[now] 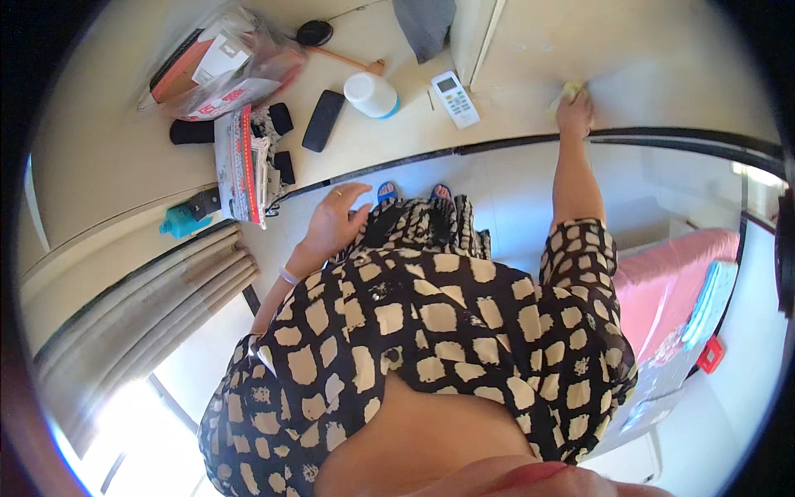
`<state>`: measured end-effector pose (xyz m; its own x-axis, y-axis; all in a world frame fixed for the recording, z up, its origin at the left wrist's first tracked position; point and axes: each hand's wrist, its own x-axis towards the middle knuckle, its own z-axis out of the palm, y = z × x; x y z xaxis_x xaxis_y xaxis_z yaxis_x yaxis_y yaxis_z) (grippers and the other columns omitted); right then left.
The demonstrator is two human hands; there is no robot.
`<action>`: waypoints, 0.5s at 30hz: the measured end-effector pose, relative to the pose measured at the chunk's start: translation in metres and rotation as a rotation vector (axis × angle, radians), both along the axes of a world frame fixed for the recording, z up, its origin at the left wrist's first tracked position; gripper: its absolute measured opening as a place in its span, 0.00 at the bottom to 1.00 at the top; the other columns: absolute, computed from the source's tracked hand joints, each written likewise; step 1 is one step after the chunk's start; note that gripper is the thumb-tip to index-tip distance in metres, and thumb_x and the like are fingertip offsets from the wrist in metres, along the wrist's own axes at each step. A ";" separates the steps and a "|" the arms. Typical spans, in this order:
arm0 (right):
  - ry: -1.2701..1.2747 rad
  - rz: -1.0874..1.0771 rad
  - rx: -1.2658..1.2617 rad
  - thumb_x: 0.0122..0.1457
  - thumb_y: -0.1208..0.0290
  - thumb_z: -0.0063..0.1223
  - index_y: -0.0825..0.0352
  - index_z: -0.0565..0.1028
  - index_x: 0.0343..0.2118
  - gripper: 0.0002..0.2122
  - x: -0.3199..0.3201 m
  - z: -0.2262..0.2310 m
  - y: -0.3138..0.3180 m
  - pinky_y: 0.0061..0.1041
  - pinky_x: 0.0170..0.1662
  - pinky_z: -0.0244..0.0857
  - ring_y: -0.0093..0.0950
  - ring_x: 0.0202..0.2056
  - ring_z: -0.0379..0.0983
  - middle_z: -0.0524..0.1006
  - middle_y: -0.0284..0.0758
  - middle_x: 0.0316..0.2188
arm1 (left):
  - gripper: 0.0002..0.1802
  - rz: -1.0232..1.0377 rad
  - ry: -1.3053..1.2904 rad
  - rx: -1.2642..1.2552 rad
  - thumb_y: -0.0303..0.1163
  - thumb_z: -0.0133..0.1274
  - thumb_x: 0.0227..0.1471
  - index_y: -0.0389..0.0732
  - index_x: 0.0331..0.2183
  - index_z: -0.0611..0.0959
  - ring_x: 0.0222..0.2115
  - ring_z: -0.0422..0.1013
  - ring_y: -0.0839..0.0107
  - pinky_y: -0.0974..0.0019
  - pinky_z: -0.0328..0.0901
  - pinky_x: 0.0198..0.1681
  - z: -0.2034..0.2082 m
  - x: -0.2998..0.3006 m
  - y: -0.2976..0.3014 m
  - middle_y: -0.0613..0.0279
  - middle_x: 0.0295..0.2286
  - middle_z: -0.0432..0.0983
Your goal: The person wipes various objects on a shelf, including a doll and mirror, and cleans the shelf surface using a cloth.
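Observation:
My right hand (576,114) is stretched out to the far right, its fingers closed on a crumpled yellow cloth (571,88). The cloth is pressed against a cream surface (629,74); part of it is hidden under the fingers. In front of my body, left of the middle, my left hand (333,222) hovers with loosely bent, parted fingers and holds nothing. Nearest to it is the cream shelf's dark front edge (389,166). A white bottle with a blue base (371,94) and a white remote control (455,99) lie on the shelf between my hands.
Also on the shelf are a black case (323,121), a hairbrush (315,33), a clear plastic bag of things (228,66), and a stack of papers or packets (240,166) overhanging the edge. Curtains (157,290) hang at left; a pink-covered bed (671,282) stands at right.

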<state>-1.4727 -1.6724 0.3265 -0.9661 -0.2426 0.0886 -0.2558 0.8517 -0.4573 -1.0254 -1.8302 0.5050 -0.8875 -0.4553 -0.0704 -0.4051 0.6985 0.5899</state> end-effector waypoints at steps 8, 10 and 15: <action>0.032 0.341 0.401 0.52 0.61 0.45 0.54 0.61 0.56 0.25 0.062 -0.049 -0.011 0.52 0.55 0.48 0.37 0.59 0.52 0.59 0.37 0.58 | 0.15 0.164 -0.044 0.678 0.33 0.55 0.51 0.34 0.40 0.77 0.35 0.72 0.73 0.69 0.67 0.39 -0.068 -0.083 0.016 0.58 0.34 0.77; 0.062 0.477 0.342 0.52 0.63 0.46 0.53 0.61 0.56 0.25 0.089 -0.027 -0.003 0.51 0.55 0.49 0.36 0.59 0.54 0.60 0.35 0.58 | 0.15 0.181 -0.010 0.715 0.32 0.55 0.50 0.34 0.39 0.77 0.32 0.72 0.73 0.70 0.67 0.37 -0.099 -0.111 0.018 0.60 0.31 0.76; 0.145 0.395 0.217 0.51 0.66 0.47 0.52 0.61 0.55 0.26 0.019 -0.083 0.023 0.51 0.52 0.52 0.38 0.58 0.54 0.60 0.35 0.57 | 0.24 0.775 -0.022 0.977 0.37 0.58 0.47 0.35 0.43 0.72 0.29 0.70 0.73 0.69 0.66 0.33 -0.137 -0.197 0.014 0.62 0.27 0.72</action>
<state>-1.4540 -1.6497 0.2431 -0.7773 -0.6171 0.1223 -0.6278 0.7481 -0.2149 -1.2224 -1.8165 0.3678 -0.4030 -0.6066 -0.6853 -0.5305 -0.4553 0.7150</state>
